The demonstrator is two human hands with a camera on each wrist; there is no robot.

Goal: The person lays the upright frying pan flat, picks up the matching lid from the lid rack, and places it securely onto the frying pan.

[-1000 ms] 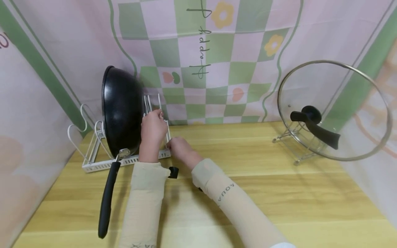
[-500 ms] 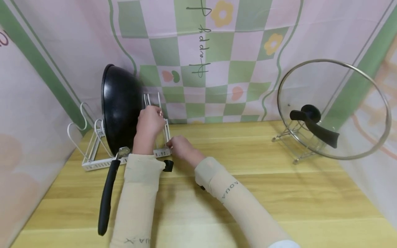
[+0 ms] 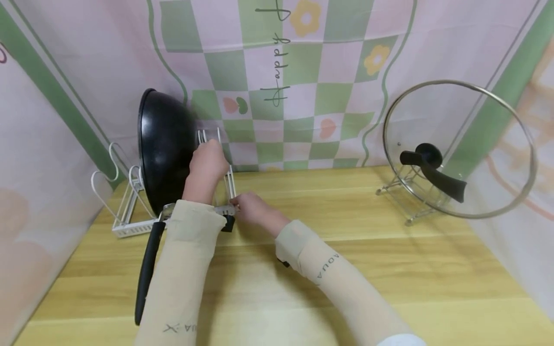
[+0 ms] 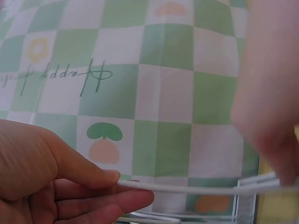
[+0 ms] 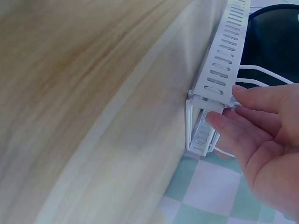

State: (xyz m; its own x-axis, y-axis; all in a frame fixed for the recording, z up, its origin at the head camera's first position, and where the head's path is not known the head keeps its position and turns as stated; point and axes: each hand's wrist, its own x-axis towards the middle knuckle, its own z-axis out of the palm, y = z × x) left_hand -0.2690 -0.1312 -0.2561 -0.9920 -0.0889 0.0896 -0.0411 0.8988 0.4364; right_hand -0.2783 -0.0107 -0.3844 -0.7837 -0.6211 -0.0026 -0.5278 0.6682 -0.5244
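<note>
Left hand (image 3: 207,166) pinches a white wire (image 4: 187,189) of the pan rack (image 5: 217,70) between thumb and fingertips. Right hand (image 3: 255,209), just nearer the person and to the right of the left one, has its thumb and fingers closed on the near corner at the rack's right end, beside the slotted rail (image 5: 224,51). So the rack lies directly under the left hand and runs off to its left along the tabletop (image 3: 346,245). Just left of the left hand, a black wok (image 3: 166,149) stands on its side in the rack, bottom toward the hand, its black handle (image 3: 148,271) slanting back toward the person beside the left sleeve (image 3: 182,269). Well to the right of both hands, a glass lid (image 3: 467,129) leans upright in a small wire stand (image 3: 391,185). Beyond the hands hangs a checkered cloth (image 3: 298,96).
</note>
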